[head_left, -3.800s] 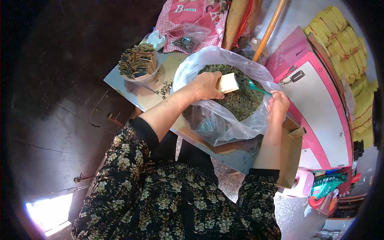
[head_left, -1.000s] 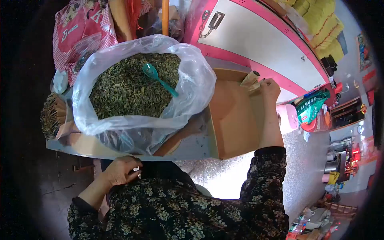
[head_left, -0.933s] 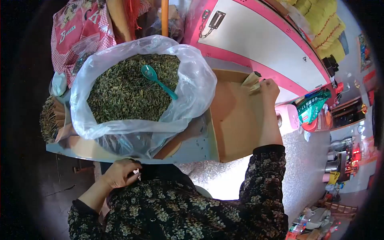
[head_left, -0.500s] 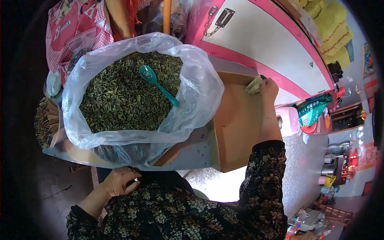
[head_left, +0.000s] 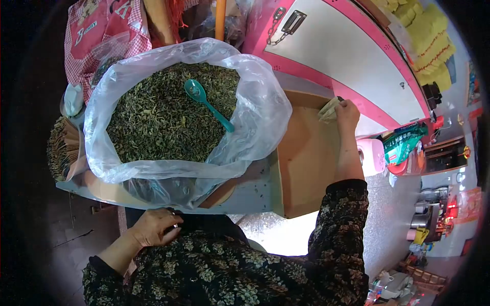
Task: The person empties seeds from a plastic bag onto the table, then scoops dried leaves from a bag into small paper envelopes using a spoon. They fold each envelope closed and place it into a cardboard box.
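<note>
My right hand [head_left: 348, 115] is closed on small paper packets [head_left: 329, 110] at the far end of a shallow cardboard box [head_left: 306, 163]. My left hand [head_left: 155, 228] rests near my lap, just below the table edge, its fingers curled round a small white thing too hidden to name. Between the two stands a clear plastic bag [head_left: 260, 102] with its mouth wide open, full of dried green leaves [head_left: 153, 117]. A green spoon [head_left: 209, 105] lies on the leaves, bowl up, touched by neither hand.
A container of upright packets [head_left: 64, 148] stands at the left end of the table [head_left: 250, 191]. Behind the bag are a red checked bag [head_left: 102, 41] and an orange pole [head_left: 220, 20]. A pink and white cabinet [head_left: 342, 46] borders the back right; a pink container [head_left: 371, 155] stands beyond the box.
The spoon has left my right hand and lies on the leaves. My right hand has moved to the cardboard box, my left down to my lap. The view has swung right.
</note>
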`<state>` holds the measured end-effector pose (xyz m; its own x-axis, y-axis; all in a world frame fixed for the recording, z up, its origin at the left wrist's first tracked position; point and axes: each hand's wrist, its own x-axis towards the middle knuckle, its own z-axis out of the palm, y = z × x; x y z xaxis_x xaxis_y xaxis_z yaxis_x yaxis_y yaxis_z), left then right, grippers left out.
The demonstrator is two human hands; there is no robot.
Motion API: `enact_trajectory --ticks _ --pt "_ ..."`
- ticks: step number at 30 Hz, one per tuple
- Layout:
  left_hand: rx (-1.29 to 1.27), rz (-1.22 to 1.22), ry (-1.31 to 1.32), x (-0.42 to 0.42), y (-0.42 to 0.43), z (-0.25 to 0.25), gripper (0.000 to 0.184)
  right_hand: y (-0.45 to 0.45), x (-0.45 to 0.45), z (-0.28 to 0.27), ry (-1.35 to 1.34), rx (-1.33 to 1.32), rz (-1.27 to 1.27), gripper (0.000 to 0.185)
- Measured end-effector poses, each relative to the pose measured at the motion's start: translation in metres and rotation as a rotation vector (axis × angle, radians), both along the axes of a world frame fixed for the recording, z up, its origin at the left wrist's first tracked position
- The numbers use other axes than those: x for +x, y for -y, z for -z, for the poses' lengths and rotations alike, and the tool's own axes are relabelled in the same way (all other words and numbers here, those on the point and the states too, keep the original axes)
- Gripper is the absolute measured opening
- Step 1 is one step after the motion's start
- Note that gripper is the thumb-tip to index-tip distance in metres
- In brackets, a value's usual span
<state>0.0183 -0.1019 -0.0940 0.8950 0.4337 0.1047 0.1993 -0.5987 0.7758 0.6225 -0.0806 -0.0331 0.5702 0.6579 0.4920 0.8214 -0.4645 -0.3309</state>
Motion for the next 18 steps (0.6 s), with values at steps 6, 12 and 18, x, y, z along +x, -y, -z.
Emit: enact_trajectory --ticks 6,12,18 --pt "0.002 -0.013 -0.059 -0.001 -0.001 -0.005 0.022 0.003 -0.001 -0.004 -0.024 0.03 -0.019 0.022" --pt "-0.01 -0.007 -0.075 -0.003 0.002 -0.005 0.024 0.001 -0.004 -0.009 -0.034 -0.026 0.072 0.025" --pt "0.019 0.008 -0.091 -0.005 0.004 -0.005 0.025 0.005 -0.002 -0.009 -0.045 0.019 0.059 0.026"
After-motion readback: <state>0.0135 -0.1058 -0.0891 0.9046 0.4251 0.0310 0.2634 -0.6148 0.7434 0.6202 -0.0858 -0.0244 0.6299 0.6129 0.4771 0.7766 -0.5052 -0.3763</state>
